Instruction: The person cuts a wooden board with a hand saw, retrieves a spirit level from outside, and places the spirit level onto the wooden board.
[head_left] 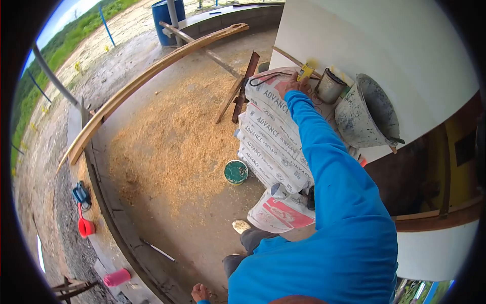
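My right hand (294, 84) reaches out over the top of a stack of cement bags (271, 126). Its fingers are closed on a yellow tape measure (305, 72). A dark bent metal rod (266, 77) lies on the top bag beside this hand. To its right stand a mortar-stained can (330, 86) and a large cement-caked bucket (367, 111). Low in the view, my left hand (201, 293) hangs over the floor with its fingers curled in, and nothing shows in it.
Sawdust (177, 137) covers much of the concrete floor. A green-lidded tub (236, 172) stands against the bags. Long boards (157, 83) lean over the low wall at left. On that wall's side are a red dipper (85, 226) and a pink roll (117, 277). A blue drum (164, 23) stands behind.
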A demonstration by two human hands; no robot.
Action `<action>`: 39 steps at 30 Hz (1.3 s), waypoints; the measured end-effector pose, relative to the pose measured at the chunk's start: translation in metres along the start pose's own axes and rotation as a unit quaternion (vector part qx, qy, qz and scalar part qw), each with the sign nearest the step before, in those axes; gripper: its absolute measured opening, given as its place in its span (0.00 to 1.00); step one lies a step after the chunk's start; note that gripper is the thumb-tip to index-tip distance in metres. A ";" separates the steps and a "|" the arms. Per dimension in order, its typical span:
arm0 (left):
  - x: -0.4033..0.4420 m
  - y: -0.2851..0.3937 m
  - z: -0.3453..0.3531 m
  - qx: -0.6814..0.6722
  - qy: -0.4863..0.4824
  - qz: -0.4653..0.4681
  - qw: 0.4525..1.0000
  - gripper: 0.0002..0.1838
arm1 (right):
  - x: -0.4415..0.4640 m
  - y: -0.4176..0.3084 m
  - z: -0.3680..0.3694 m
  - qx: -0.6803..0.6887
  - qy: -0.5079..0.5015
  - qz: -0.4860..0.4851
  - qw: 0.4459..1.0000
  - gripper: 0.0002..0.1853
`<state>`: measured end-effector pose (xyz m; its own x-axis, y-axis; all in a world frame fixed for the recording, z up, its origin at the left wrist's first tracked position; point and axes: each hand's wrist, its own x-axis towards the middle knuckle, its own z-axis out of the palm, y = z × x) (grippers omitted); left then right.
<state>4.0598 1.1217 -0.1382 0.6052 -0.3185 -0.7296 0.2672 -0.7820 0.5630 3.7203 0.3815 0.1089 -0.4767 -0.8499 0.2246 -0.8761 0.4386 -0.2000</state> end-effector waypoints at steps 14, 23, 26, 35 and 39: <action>0.104 0.141 -0.022 0.572 -0.269 0.359 0.686 0.13 | -0.316 0.146 -0.129 0.805 -0.066 -0.157 0.569 0.48; 0.085 0.187 0.095 0.580 -0.313 0.312 0.684 0.12 | -0.463 0.292 -0.124 0.770 -0.125 0.149 0.608 0.19; 0.023 0.181 0.160 0.608 -0.354 0.340 0.623 0.13 | -0.485 0.387 -0.142 0.756 -0.037 0.184 0.628 0.18; -0.130 0.062 0.394 0.719 -0.449 0.466 0.254 0.17 | -0.529 0.722 -0.193 0.610 0.238 0.314 0.687 0.12; -0.270 0.047 0.450 0.632 -0.536 0.431 0.357 0.18 | -0.532 0.796 -0.211 0.520 0.261 0.351 0.733 0.05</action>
<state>3.5716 0.9299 -0.0890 -0.7609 -0.2253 -0.6085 -0.6348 0.4523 0.6264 3.2615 1.2442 0.0319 -0.9847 -0.1741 -0.0025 -0.0015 0.0231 -0.9997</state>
